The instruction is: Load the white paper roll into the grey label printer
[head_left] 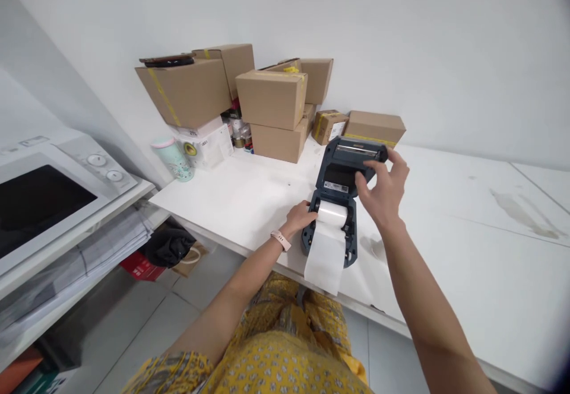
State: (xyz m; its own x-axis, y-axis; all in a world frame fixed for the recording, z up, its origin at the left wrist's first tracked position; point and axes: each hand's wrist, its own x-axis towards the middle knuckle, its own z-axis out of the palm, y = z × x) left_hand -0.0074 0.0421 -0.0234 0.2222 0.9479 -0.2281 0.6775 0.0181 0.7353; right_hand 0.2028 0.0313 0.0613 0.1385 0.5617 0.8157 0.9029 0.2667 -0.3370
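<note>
A dark label printer [351,250] stands on the white table with its lid [345,165] raised. Inside lies a white paper roll [332,212], and its loose strip [326,257] hangs forward over the table's front edge. My left hand [300,217] rests against the printer's left side, its fingers partly hidden at the body's edge. At the lid's upper right corner is my right hand [383,186], with its fingers curled round the edge and its thumb in front of the lid.
Cardboard boxes [271,98] are stacked along the wall behind the white table [222,195]. A mint tumbler [173,158] and a white box [207,146] stand at the back left. Further left, a microwave [57,186] sits on a shelf unit.
</note>
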